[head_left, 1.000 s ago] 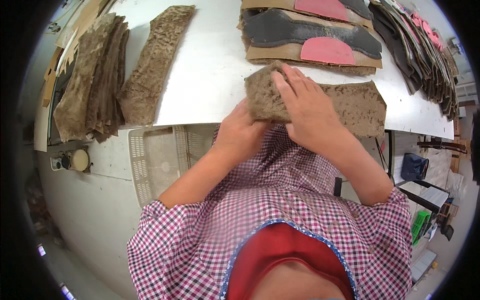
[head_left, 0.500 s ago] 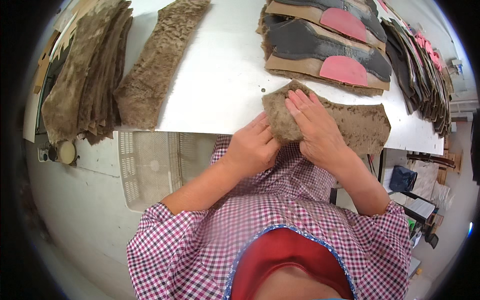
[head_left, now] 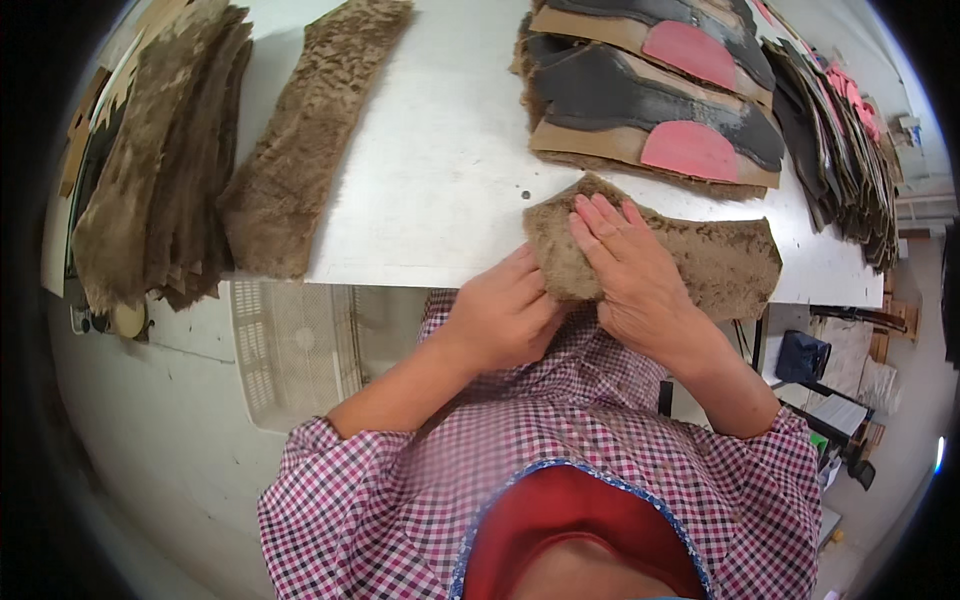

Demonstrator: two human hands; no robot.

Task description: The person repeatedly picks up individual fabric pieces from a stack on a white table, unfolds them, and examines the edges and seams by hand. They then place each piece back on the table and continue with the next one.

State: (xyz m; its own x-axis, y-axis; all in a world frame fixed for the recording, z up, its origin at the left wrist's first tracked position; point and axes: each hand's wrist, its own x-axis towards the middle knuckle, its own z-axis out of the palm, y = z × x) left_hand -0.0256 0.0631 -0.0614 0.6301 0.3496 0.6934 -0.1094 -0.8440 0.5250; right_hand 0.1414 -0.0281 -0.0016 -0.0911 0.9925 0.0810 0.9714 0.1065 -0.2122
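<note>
A brown piece of furry fabric (head_left: 725,262), cut to a shape with a pointed left end, lies pile side up along the table's near edge. My right hand (head_left: 635,275) rests flat on its left half, fingers stretched out and close together. Beside it, my left hand (head_left: 505,312) has its fingers closed at the lower left edge of the same piece. My left fingertips are partly hidden, as is the underside of the fabric.
At the far left stand a thick pile of furry pieces (head_left: 165,150) and a single furry piece (head_left: 310,140) on the white table (head_left: 430,130). Layered pieces with black and pink patches (head_left: 690,150) lie far right, beside another stack (head_left: 830,150). A plastic crate (head_left: 295,355) sits below.
The view has tilted slightly, so the table sits a little lower in the picture. Both hands keep nearly the same place on the furry piece.
</note>
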